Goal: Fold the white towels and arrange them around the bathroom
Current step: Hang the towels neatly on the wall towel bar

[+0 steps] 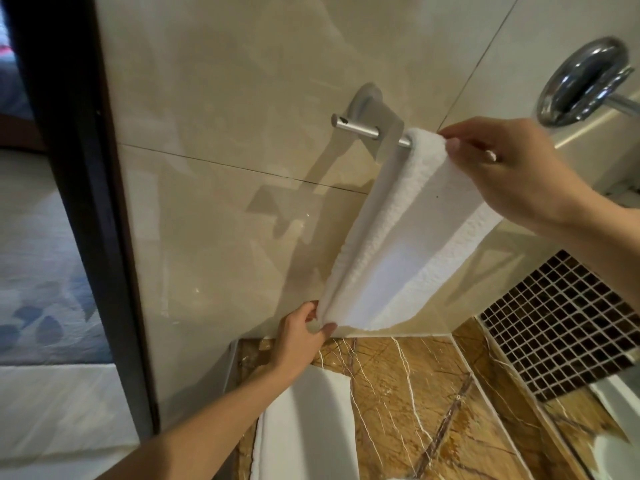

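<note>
white towel (412, 233), silver bar (353, 128), beige wall tiles (225, 64), brown white-veined marble counter (408, 393)

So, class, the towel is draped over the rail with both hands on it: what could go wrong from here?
1. The left hand pinches the hanging towel by its lower corner, out sideways; it may end up skewed on the rail.
2. Only the right hand pinches it at the top, so letting go early could let it slip off.
3. A fall might rumple the second towel on the marble counter below.

Two white towels (398, 237) (304, 427), two hands (298, 337) (512, 168) — one towel bar (349, 128).
</note>
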